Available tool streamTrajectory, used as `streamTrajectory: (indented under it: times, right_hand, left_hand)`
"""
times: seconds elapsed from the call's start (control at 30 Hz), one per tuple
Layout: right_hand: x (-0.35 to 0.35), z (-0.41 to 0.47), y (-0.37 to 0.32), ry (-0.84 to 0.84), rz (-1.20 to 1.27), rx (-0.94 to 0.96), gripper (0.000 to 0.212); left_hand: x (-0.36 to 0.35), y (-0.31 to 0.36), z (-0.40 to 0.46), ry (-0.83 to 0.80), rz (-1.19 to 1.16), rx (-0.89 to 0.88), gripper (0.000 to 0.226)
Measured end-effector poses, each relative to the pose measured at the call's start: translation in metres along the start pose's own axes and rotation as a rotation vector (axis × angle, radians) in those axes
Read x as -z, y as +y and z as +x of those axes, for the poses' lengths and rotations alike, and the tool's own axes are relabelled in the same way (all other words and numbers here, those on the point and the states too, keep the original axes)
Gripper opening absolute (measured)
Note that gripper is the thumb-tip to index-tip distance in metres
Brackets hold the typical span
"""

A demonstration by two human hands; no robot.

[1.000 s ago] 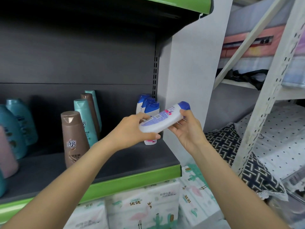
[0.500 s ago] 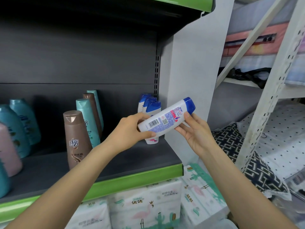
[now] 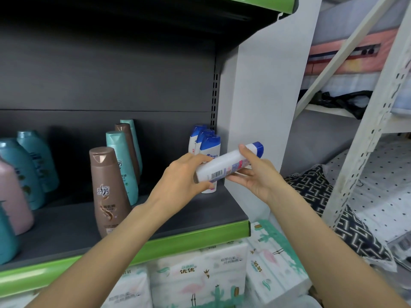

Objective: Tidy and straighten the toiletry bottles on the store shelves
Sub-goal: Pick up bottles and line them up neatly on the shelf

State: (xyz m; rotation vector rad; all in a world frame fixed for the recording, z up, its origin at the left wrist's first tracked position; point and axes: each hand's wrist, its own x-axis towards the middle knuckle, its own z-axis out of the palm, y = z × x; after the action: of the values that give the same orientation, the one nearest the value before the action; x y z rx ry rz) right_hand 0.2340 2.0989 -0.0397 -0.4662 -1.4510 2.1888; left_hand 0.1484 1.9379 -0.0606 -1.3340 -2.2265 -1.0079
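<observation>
While gripped, bottle (image 3: pixel 226 166) between hands.

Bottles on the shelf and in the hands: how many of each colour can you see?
White plastic bottles with blue caps: 4, three standing and one held by both hands.
Teal plastic bottles: 5.
Brown plastic bottles: 2.
Pink plastic bottle: 1.
Total: 12.

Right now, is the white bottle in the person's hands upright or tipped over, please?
Tipped: the white bottle lies nearly sideways, blue cap up-right, left hand gripping its base, right hand holding its cap end.
</observation>
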Motion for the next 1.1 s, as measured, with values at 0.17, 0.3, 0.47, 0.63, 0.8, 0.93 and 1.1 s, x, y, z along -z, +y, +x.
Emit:
streamTrajectory:
  times: [0.17,0.3,0.47,0.63,0.8,0.93,1.1]
  right_hand:
    - [0.005,0.006,0.004,-0.021,-0.024,0.098,0.021]
    - [0.007,0.005,0.008,-0.089,0.064,0.149,0.024]
    - [0.007,0.007,0.006,-0.11,-0.047,0.184,0.02]
    - [0.01,0.008,0.004,-0.123,-0.097,0.226,0.026]
    - [0.008,0.01,0.002,-0.195,-0.103,0.292,0.022]
    - [0.008,0.012,-0.001,-0.256,-0.17,0.331,0.028]
    - [0.004,0.011,0.001,-0.352,-0.436,0.374,0.037]
  left_hand:
    - [0.001,-0.005,0.0,-0.182,-0.183,0.074,0.053]
    - [0.002,-0.002,0.0,-0.289,-0.208,0.148,0.064]
    - [-0.001,-0.003,-0.002,-0.215,-0.156,0.186,0.072]
    - [-0.005,-0.007,-0.003,-0.166,-0.156,0.193,0.077]
    - [-0.004,-0.006,0.001,-0.198,-0.194,0.185,0.072]
    - [0.002,0.0,0.008,-0.123,-0.315,0.187,0.071]
    - [0.006,0.007,0.02,-0.058,-0.332,0.097,0.058]
